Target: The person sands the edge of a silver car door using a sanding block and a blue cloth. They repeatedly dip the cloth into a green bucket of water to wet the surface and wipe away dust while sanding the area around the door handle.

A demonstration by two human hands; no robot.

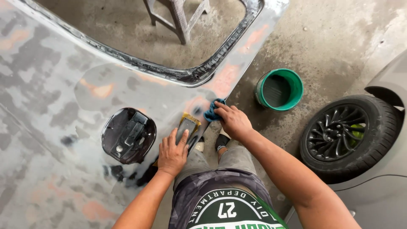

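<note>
A large sanded car body panel (51, 110), grey with orange patches, lies flat in front of me. My left hand (172, 152) presses a yellow sanding block (187, 126) with grey paper onto the panel near its right edge. My right hand (232, 121) grips a blue cloth (210, 113) against the same edge, just right of the block. A black recessed fuel-filler opening (128, 135) sits in the panel to the left of my left hand.
A green bucket (293, 91) stands on the concrete floor to the right of the panel. A car wheel with a black rim (341, 133) and grey bodywork (381, 199) is at far right. Stool legs (178, 19) show through the panel's window opening.
</note>
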